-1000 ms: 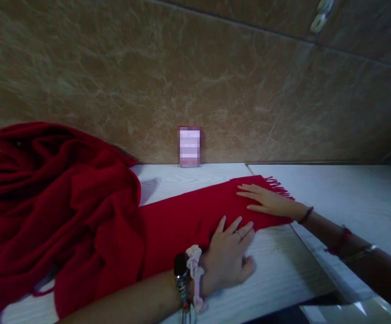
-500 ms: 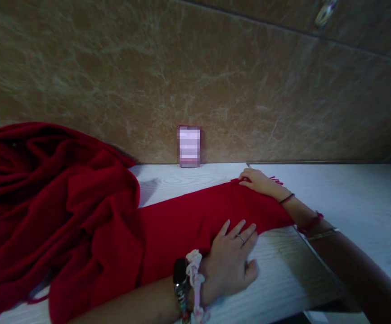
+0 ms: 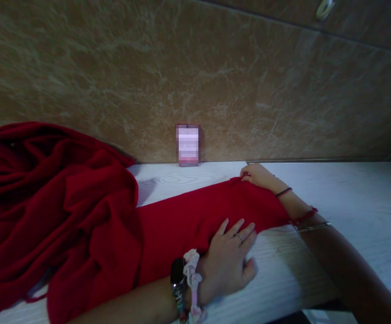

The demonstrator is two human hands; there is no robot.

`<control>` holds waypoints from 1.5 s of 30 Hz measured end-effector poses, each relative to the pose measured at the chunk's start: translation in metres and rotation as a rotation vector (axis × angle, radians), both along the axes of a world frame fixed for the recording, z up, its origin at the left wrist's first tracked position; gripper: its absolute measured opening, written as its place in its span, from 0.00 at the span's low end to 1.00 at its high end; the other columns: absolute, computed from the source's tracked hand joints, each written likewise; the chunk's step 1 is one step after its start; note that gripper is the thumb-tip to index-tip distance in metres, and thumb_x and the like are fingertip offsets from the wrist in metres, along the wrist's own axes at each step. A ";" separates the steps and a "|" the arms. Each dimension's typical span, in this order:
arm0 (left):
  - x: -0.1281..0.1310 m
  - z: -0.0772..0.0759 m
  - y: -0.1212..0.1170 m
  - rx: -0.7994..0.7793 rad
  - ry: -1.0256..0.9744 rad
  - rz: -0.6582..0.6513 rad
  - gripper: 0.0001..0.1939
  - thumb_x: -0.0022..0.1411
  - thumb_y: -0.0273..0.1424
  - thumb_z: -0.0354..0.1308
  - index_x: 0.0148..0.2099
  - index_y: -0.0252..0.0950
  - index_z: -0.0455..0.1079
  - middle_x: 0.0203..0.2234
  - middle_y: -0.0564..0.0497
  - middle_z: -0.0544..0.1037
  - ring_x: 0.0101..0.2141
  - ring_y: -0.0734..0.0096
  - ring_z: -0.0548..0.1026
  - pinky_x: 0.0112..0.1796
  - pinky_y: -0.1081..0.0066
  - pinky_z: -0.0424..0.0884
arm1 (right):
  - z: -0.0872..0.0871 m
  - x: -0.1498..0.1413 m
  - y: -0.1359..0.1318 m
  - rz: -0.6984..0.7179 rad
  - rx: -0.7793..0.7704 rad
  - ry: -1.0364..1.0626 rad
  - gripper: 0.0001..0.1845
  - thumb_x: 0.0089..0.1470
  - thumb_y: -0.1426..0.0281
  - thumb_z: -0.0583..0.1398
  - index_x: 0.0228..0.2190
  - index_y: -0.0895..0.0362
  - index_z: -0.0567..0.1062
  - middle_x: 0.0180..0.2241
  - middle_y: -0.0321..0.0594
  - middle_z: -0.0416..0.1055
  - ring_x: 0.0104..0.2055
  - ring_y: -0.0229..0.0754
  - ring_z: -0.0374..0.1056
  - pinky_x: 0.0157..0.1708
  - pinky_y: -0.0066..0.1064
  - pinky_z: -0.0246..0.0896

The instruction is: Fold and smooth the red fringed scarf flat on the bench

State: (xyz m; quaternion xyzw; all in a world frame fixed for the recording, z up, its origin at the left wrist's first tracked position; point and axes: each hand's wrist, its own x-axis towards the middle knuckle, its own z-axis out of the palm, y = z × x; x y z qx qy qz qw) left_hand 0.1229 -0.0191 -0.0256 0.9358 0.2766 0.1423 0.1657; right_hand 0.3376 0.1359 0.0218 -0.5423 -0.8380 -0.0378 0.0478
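Note:
A long red scarf (image 3: pixel 188 220) lies across the white wood-grain table (image 3: pixel 279 274), one end flat at the centre and the rest heaped at the left (image 3: pixel 47 198). My left hand (image 3: pixel 229 258) rests flat on the scarf's near edge, fingers spread, with a ring, a watch and a pink scrunchie at the wrist. My right hand (image 3: pixel 258 177) sits at the scarf's far corner, fingers curled and pinching the cloth there; bracelets circle that wrist and forearm.
A brown marbled wall (image 3: pixel 215 81) rises right behind the table. A small blurred card (image 3: pixel 188 145) leans against it at centre. A second white tabletop (image 3: pixel 357 202) adjoins on the right.
My right hand moved from lying flat on the scarf's end to its far corner and closed on the cloth, covering the fringe. My left hand stayed in place.

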 end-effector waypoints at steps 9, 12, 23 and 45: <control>-0.002 0.003 -0.001 -0.027 0.015 0.013 0.26 0.60 0.38 0.43 0.61 0.39 0.52 0.60 0.53 0.55 0.59 0.56 0.50 0.57 0.45 0.41 | -0.008 0.002 0.001 -0.106 0.044 0.008 0.05 0.49 0.72 0.58 0.28 0.59 0.75 0.30 0.44 0.72 0.34 0.43 0.67 0.35 0.30 0.59; -0.004 0.004 -0.002 -0.036 0.026 0.036 0.27 0.61 0.40 0.43 0.61 0.43 0.51 0.60 0.57 0.53 0.60 0.46 0.42 0.53 0.36 0.35 | -0.016 0.006 0.003 -0.073 0.064 0.016 0.10 0.51 0.72 0.56 0.36 0.62 0.73 0.38 0.50 0.71 0.42 0.47 0.66 0.43 0.35 0.59; -0.004 0.005 -0.003 -0.007 0.044 0.042 0.27 0.61 0.41 0.41 0.62 0.45 0.49 0.60 0.57 0.53 0.60 0.44 0.41 0.52 0.33 0.37 | -0.026 -0.028 -0.005 0.257 0.013 0.090 0.16 0.56 0.69 0.52 0.44 0.59 0.72 0.45 0.48 0.71 0.49 0.46 0.64 0.51 0.41 0.55; 0.001 0.000 -0.006 -0.055 -0.059 0.090 0.27 0.60 0.40 0.44 0.61 0.40 0.54 0.59 0.56 0.55 0.59 0.43 0.44 0.52 0.34 0.38 | 0.003 -0.074 0.027 0.248 -0.298 0.064 0.03 0.48 0.73 0.58 0.27 0.59 0.72 0.24 0.34 0.68 0.25 0.35 0.59 0.26 0.24 0.51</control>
